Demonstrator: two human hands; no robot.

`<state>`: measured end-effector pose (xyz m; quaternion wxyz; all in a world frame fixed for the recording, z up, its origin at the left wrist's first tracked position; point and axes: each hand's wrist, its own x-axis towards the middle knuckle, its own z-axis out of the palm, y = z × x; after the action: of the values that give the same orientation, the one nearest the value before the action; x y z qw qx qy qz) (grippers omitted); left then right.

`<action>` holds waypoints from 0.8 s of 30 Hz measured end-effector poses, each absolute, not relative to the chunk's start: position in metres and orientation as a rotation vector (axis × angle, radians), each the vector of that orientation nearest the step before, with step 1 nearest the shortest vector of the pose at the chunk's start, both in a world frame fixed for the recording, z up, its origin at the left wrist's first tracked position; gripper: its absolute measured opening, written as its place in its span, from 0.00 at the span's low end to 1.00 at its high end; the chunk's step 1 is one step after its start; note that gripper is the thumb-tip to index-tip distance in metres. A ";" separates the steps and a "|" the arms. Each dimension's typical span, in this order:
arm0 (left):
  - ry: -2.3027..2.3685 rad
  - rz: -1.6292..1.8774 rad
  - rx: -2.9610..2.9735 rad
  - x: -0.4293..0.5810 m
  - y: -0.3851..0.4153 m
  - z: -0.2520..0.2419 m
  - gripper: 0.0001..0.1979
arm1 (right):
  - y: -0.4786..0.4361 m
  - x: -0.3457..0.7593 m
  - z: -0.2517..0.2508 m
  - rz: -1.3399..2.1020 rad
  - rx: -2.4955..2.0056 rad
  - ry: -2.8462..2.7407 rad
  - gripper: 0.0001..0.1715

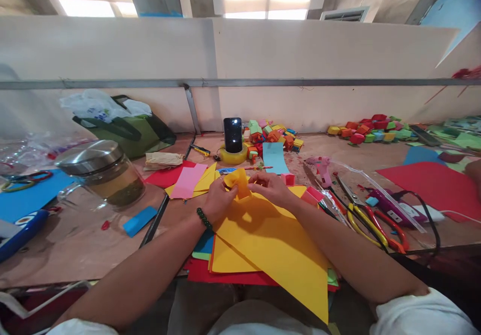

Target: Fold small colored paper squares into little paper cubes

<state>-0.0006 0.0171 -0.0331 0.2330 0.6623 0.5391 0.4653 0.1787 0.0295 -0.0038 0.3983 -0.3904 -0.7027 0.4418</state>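
A small curled piece of yellow paper (240,183) is held up between my two hands. My left hand (220,200), with a dark green bead bracelet (204,218) on its wrist, pinches the piece's left side. At its right edge, the thumb and fingers of my right hand (272,189) are closed together on the paper. Beneath both hands lies a stack of large yellow sheets (270,239), with red, blue and green sheets showing below. Pink and yellow pieces of paper (190,180) lie left of my left hand.
A phone (233,135) stands in a tape roll (233,155) before a pile of colourful paper pieces (276,135). At right are a pink glue gun (319,168), large scissors (370,214) and a person's hand (474,169). A lidded glass jug (108,174) stands left.
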 end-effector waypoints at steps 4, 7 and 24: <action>1.510 1.326 1.972 -0.001 0.016 -0.033 0.05 | 0.028 0.176 -0.007 1.154 -1.015 -1.791 0.20; 1.468 1.309 2.095 0.000 0.011 -0.030 0.06 | 0.030 0.174 -0.014 1.052 -1.004 -1.863 0.17; 1.442 1.377 2.067 0.007 0.009 -0.030 0.06 | 0.043 0.173 -0.025 1.032 -0.974 -1.595 0.08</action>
<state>0.0073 0.0087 -0.0300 0.1344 0.7132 0.4974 0.4752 0.1728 0.0429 -0.0250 0.4825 -0.3997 -0.6543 0.4234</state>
